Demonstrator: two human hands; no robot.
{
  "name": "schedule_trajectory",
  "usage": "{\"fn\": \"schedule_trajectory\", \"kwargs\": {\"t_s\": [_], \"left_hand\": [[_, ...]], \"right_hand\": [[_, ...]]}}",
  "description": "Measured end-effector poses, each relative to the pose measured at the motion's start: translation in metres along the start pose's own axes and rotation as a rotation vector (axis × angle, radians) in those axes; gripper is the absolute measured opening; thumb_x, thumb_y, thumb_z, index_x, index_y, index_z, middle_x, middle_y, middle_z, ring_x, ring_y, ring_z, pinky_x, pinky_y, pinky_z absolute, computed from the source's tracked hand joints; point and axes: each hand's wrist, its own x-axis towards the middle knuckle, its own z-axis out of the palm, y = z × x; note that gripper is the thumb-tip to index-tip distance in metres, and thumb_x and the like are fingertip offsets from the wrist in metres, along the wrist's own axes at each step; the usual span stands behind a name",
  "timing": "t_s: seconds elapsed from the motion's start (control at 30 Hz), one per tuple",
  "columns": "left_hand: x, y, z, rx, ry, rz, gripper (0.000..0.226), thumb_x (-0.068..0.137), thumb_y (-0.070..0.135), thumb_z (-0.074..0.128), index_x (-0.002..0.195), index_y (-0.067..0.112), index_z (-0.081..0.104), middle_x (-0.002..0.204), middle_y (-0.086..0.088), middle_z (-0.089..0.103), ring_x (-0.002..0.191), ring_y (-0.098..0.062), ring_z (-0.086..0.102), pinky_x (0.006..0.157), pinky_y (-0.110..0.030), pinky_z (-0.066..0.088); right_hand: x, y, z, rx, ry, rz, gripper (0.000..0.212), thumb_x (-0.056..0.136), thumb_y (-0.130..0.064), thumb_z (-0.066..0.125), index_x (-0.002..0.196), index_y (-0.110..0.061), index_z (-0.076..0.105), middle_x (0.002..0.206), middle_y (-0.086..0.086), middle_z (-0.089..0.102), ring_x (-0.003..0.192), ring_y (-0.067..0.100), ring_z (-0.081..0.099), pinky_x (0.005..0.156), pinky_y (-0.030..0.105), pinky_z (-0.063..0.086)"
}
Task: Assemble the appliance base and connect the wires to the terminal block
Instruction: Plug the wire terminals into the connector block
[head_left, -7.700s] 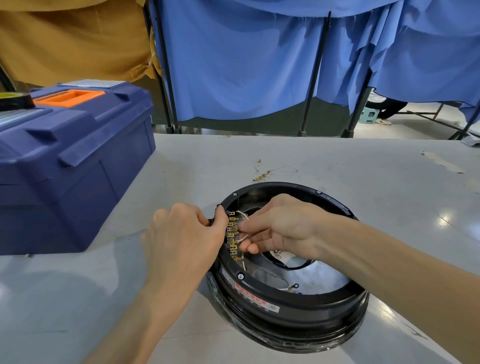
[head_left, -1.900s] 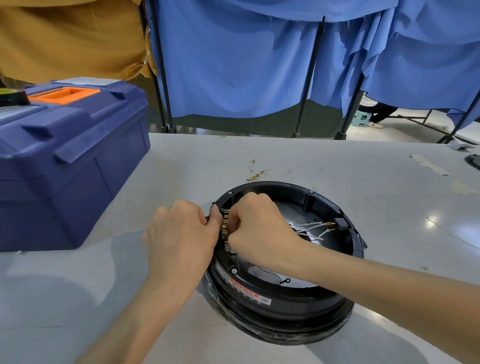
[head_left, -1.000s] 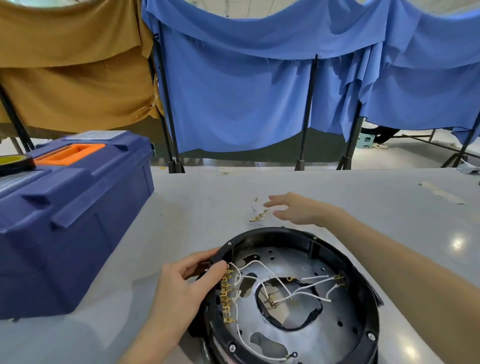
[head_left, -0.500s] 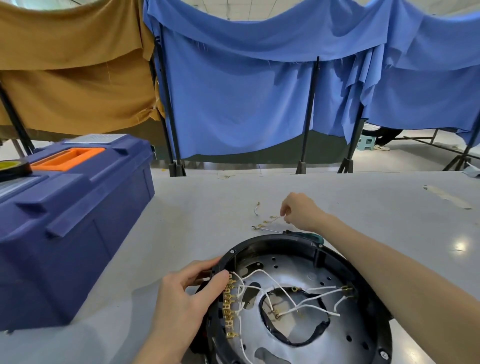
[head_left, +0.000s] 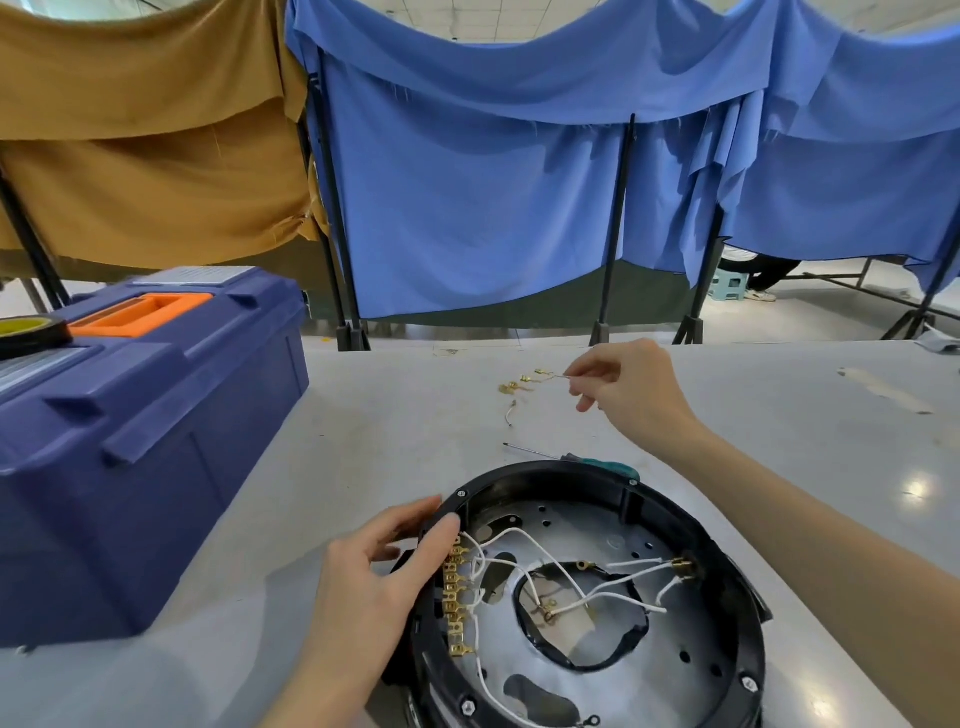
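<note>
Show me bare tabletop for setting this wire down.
Bare: the table strip between the toolbox and the appliance base, and right of the right hand. Crowded: behind the base, with the screwdriver and loose terminals.

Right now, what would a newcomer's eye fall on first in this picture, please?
The round black appliance base, bottom centre, draws the eye first, its white wires running to a brass terminal row by the left hand. Beyond it the right hand pinches the end of a thin wire with brass terminals, and a big blue toolbox sits at the left.
</note>
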Motion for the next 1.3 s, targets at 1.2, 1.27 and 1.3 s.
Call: {"fn": "schedule_trajectory", "kwargs": {"t_s": [1.2, 1.27, 1.3], "left_hand": [[-0.025, 0.031, 0.009, 0.179, -0.013, 0.372, 0.024, 0.09, 0.046, 0.062, 0.079, 0.031, 0.077, 0.084, 0.01, 0.067, 0.084, -0.012, 0.065, 0.085, -0.036, 0.047], [-0.021, 0.032, 0.005, 0.131, 0.097, 0.313, 0.028, 0.093, 0.049, 0.055, 0.081, 0.035, 0.076, 0.081, 0.013, 0.068, 0.08, -0.005, 0.064, 0.076, -0.014, 0.043], [-0.019, 0.032, 0.003, 0.139, 0.163, 0.284, 0.026, 0.091, 0.047, 0.054, 0.08, 0.036, 0.075, 0.079, 0.016, 0.069, 0.077, -0.002, 0.063, 0.071, -0.011, 0.04]], "right_hand": [[-0.09, -0.059, -0.006, 0.685, -0.399, 0.315, 0.019, 0.09, -0.015, 0.065, 0.074, -0.012, 0.076, 0.081, 0.013, 0.075, 0.081, 0.017, 0.069, 0.083, 0.038, 0.048], [-0.086, -0.055, -0.012, 0.745, -0.506, 0.309, 0.015, 0.084, -0.017, 0.067, 0.078, -0.01, 0.078, 0.085, 0.018, 0.075, 0.087, 0.024, 0.072, 0.085, 0.041, 0.053], [-0.085, -0.053, -0.015, 0.777, -0.562, 0.309, 0.015, 0.08, -0.016, 0.067, 0.08, -0.007, 0.079, 0.085, 0.02, 0.074, 0.087, 0.028, 0.072, 0.085, 0.041, 0.056]]}}
